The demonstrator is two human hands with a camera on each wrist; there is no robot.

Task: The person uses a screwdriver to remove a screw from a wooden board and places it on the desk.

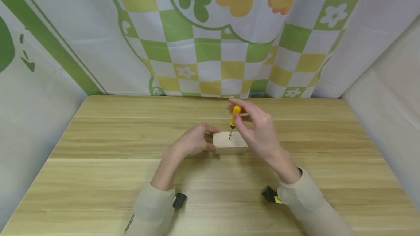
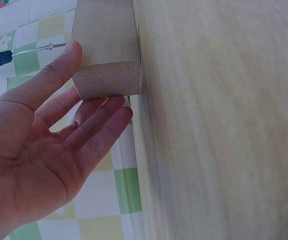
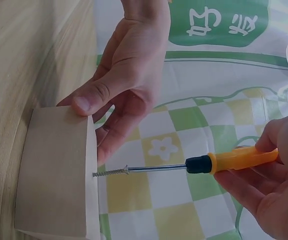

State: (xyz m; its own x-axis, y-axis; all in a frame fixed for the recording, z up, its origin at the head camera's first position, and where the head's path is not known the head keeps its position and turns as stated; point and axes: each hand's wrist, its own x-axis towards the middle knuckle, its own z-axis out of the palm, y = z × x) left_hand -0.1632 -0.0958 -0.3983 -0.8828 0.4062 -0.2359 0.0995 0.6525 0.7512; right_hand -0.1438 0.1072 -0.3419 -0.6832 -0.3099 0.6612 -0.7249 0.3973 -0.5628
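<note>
A pale wooden block (image 1: 231,150) lies on the table, its long side facing the person. My left hand (image 1: 193,139) grips the block's left end, thumb on the near side and fingers behind. From the block's top face stands a screw (image 3: 111,172), its tip in the wood and much of its thread showing. A screwdriver (image 3: 239,161) with a yellow-orange handle, black collar and thin metal shaft meets the screw's head, roughly in line with it. My right hand (image 1: 260,130) pinches the handle between thumb and fingers above the block.
The wood-grain table (image 1: 108,185) spreads around the block. Behind its far edge hangs a checked, flowered curtain (image 1: 210,54), with white cloth at both sides. Black wrist-camera parts (image 1: 179,200) jut from beside each sleeve over the table.
</note>
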